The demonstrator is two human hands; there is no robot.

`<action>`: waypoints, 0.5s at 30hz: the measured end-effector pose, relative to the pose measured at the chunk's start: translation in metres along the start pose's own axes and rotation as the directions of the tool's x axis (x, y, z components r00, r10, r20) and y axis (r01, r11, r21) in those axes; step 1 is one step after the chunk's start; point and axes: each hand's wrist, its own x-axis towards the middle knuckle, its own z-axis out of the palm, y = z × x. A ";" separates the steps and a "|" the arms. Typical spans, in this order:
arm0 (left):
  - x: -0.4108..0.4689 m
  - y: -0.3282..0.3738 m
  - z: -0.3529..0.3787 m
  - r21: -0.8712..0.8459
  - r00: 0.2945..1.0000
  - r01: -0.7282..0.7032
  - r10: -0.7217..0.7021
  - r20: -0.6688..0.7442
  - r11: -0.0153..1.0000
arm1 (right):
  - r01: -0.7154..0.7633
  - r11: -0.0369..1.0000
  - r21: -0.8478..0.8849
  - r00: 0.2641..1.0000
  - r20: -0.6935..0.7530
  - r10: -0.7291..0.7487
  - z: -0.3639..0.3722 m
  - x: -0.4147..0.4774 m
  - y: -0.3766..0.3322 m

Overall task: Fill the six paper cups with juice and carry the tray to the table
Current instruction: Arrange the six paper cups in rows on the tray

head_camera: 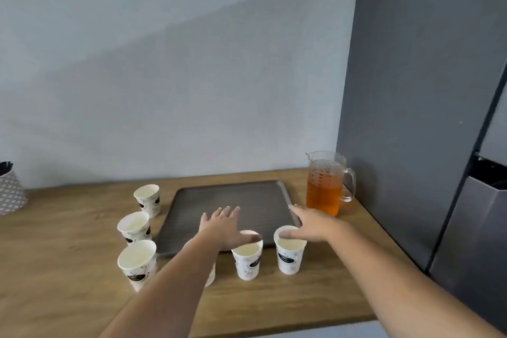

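Both forearms are stretched forward from the bottom edge of the view over the desk [315, 296]. At the near front, a row of paper cups is seen: one at 7 o'clock [137, 262], one largely hidden behind the left forearm [210, 277], one at centre [247, 258] and one just right of it [290, 251]. Two more cups stand at 9 to 10 o'clock of the tray, [134, 226] and [147, 199]. All that can be seen into look empty, and none is on the tray [247, 197], which lies bare in the middle of the desk. The jug of orange juice [325, 184] is set at 2 o'clock, just beside the tray's right rim, with its handle turned right.

The left hand [223, 226] is held palm down over the tray's near edge, fingers [227, 211] spread and nothing gripped. The right hand [310, 223] reaches toward the jug, fingers extended and slightly apart, empty, its thumb over the rim of the right-hand cup.

The cups are judged light, thin-walled and easily crushed or tipped; each is best taken gently around the middle of the wall. The jug is judged heavy with liquid and rigid, best taken by the handle. The tray, once loaded, should be held level by both side rims.
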 end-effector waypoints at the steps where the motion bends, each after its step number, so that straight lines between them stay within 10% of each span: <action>1: 0.000 0.001 0.005 0.015 0.999 -0.034 0.034 0.019 0.999 | 0.010 1.000 0.011 1.000 0.011 -0.010 0.006 0.000 0.000; 15: 0.021 -0.004 0.009 -0.081 0.989 -0.143 0.144 0.017 0.986 | 0.034 0.999 0.035 0.996 -0.088 -0.031 0.020 0.024 -0.007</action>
